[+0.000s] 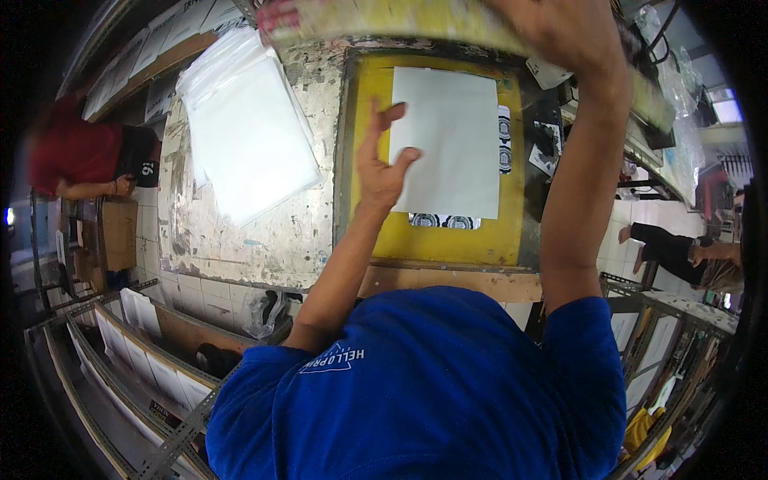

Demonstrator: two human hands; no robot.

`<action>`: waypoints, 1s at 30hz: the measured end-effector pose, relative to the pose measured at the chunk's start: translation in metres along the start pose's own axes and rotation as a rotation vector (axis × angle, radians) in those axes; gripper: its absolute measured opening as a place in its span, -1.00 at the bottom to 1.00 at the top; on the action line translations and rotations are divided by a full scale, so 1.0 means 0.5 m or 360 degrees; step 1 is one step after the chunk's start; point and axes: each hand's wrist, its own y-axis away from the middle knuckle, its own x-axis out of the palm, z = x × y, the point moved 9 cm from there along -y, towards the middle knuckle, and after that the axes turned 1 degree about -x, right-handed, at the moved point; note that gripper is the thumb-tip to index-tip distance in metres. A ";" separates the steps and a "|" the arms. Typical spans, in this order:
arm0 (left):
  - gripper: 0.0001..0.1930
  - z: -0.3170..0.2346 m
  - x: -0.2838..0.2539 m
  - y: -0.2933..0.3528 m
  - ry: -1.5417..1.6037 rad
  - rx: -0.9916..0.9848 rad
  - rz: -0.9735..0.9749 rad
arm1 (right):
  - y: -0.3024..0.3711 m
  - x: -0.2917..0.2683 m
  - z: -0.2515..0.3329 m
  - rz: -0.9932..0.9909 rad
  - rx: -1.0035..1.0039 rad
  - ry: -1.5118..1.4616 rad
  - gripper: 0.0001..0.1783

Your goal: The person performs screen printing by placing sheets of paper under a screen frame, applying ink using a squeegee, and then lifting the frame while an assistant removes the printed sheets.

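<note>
A white sheet (448, 144) lies on a yellow board (384, 244) in front of me. Black round prints on a paler piece (445, 221) peek out along its near and right edges. My left hand (382, 164) is at the sheet's left edge, fingers spread and holding nothing. Whether it touches the sheet is unclear. Along the far side, a long yellow screen-printing frame (392, 22) is raised and smeared by motion. My right hand (564, 36) grips the frame's near edge on the right, its fingertips partly cut off by the picture's top.
White sheets in clear plastic (248, 136) lie on the stained table (240, 248) to the left. A small printed piece (546, 148) is right of the board. Metal racks (136, 352) hold sheets at lower left. One person (80, 160) stands left, another (688, 252) right.
</note>
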 end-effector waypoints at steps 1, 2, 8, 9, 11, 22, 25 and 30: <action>0.15 -0.033 -0.042 -0.009 0.0246 0.0048 -0.0166 | 0.029 0.002 0.015 -0.0019 0.0019 0.0018 -0.55; 0.23 -0.060 -0.076 -0.011 0.0528 0.0122 -0.0301 | 0.060 0.006 0.028 -0.0035 0.0039 0.0027 -0.54; 0.19 -0.044 -0.195 0.121 0.0402 -0.0458 -0.0421 | 0.306 0.099 0.103 0.0204 0.0136 0.0380 -0.34; 0.10 0.000 -0.217 0.169 0.0249 -0.0441 -0.0343 | 0.331 0.122 0.086 0.0234 0.0237 0.0252 -0.38; -0.05 0.061 -0.227 0.243 -0.0005 -0.0464 -0.0206 | 0.400 0.173 0.042 0.0305 0.0482 0.0022 -0.46; -0.27 0.131 -0.219 0.330 -0.1135 -0.0273 0.0107 | 0.628 0.421 -0.040 0.1057 0.0720 0.0257 -0.12; -0.30 0.119 -0.217 0.320 -0.1187 -0.0273 0.0124 | 0.613 0.443 -0.110 0.0782 0.0679 0.0215 -0.07; -0.30 0.126 -0.224 0.333 -0.1215 -0.0283 0.0134 | 0.508 0.479 -0.246 0.0587 0.0507 0.0373 -0.08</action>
